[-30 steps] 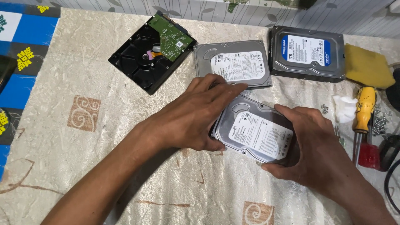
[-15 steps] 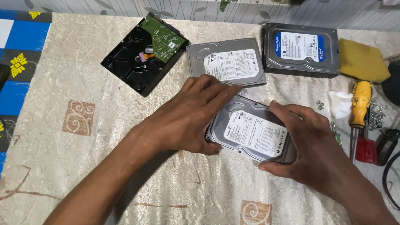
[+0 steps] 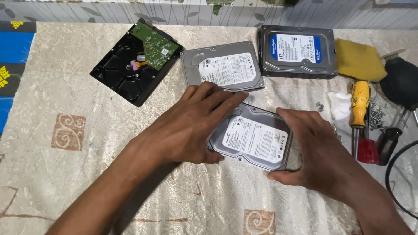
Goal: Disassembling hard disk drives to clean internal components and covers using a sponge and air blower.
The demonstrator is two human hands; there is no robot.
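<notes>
Both hands' fingers (image 3: 226,101) clasp the silver hard drive's (image 3: 254,139) edges; bare cloth (image 3: 65,87) left.

Cloth (image 3: 65,78) lay open left of the hands; second silver drive (image 3: 222,67) crowded behind, screwdrivers (image 3: 360,117) and screws (image 3: 376,114) blocked right.

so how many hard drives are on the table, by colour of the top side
silver with white label: 2, the held drive and the silver drive behind it
dark with blue-and-white label: 1
black with green circuit board up: 1
total: 4
</notes>
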